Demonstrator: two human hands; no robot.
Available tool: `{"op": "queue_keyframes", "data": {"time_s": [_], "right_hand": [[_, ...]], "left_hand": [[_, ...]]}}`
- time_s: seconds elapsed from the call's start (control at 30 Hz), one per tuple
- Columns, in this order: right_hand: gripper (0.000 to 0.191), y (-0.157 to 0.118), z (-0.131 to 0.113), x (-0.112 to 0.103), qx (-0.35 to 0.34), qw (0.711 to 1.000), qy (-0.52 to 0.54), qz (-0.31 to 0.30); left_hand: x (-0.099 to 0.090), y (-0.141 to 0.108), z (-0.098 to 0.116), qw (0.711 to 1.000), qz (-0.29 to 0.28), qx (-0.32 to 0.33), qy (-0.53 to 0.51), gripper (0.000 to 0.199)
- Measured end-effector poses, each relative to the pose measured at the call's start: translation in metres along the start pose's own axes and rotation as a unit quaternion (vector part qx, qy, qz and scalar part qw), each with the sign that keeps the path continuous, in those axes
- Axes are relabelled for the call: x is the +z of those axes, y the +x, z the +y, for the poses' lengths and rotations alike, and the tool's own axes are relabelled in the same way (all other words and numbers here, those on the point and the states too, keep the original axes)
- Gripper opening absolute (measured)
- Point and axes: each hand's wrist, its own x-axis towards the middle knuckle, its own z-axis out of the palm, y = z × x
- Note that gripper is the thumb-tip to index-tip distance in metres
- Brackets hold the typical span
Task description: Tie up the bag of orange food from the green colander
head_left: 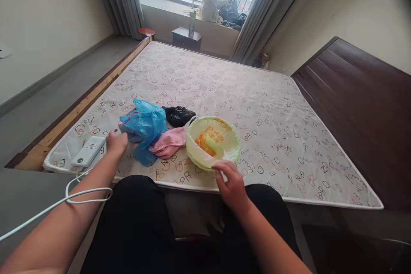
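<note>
A pale green round bin (238,145) stands on the mattress, lined with a thin whitish plastic bag (213,133) printed in orange. My right hand (229,183) is closed at the bin's near rim, pinching the bag's edge. Further left, my left hand (116,143) has its fingers curled beside a crumpled blue plastic bag (150,122); what they hold, if anything, is hidden. A pink cloth (169,142) lies between the blue bag and the bin. Behind it rests a black plastic bag (180,116). A white power bank (89,151) lies left of my left hand.
The letter-patterned mattress (272,107) fills the middle, with a wooden bed frame edge (96,94) on the left and a dark headboard (359,85) on the right. A white cable (38,218) loops over my left forearm. A bottle (192,23) stands on a nightstand (187,36).
</note>
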Motion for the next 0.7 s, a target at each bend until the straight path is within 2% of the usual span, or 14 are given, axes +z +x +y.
{"op": "queue_keyframes", "data": {"time_s": [0.03, 0.07, 0.13, 0.17, 0.23, 0.33, 0.4, 0.5, 0.57, 0.63, 0.7], "right_hand": [[0.019, 0.018, 0.012, -0.011, -0.014, 0.997, -0.054, 0.061], [0.021, 0.035, 0.027, -0.020, -0.012, 0.989, -0.100, 0.110], [0.038, 0.063, 0.060, -0.031, 0.043, 0.976, -0.161, 0.143], [0.051, 0.074, 0.077, -0.034, 0.090, 0.971, -0.169, 0.141], [0.069, 0.086, 0.105, -0.033, 0.193, 0.966, -0.123, 0.119], [0.075, 0.090, 0.129, -0.028, 0.324, 0.939, 0.049, 0.107], [0.076, 0.089, 0.133, -0.027, 0.362, 0.912, 0.151, 0.117], [0.079, 0.087, 0.130, -0.033, 0.365, 0.894, 0.225, 0.129], [0.081, 0.085, 0.128, -0.041, 0.361, 0.893, 0.241, 0.123], [0.083, 0.083, 0.128, -0.050, 0.361, 0.894, 0.239, 0.115], [0.082, 0.079, 0.131, -0.058, 0.371, 0.896, 0.216, 0.115]], "left_hand": [[0.002, -0.017, 0.019, 1.000, -0.006, 0.026, -0.006, 0.048], [0.002, -0.037, 0.038, 0.996, -0.024, 0.082, -0.018, 0.044], [-0.001, -0.082, 0.075, 0.960, -0.131, 0.240, -0.064, 0.032], [-0.003, -0.105, 0.092, 0.942, -0.162, 0.284, -0.080, 0.023], [-0.001, -0.148, 0.122, 0.924, -0.195, 0.307, -0.117, 0.018], [0.021, -0.188, 0.146, 0.919, -0.249, 0.254, -0.173, 0.027], [0.042, -0.196, 0.146, 0.926, -0.233, 0.245, -0.166, 0.037], [0.074, -0.188, 0.136, 0.935, -0.216, 0.239, -0.149, 0.059], [0.091, -0.181, 0.130, 0.929, -0.259, 0.202, -0.171, 0.067], [0.103, -0.179, 0.129, 0.908, -0.324, 0.173, -0.204, 0.071], [0.111, -0.183, 0.131, 0.885, -0.370, 0.175, -0.224, 0.074]]}}
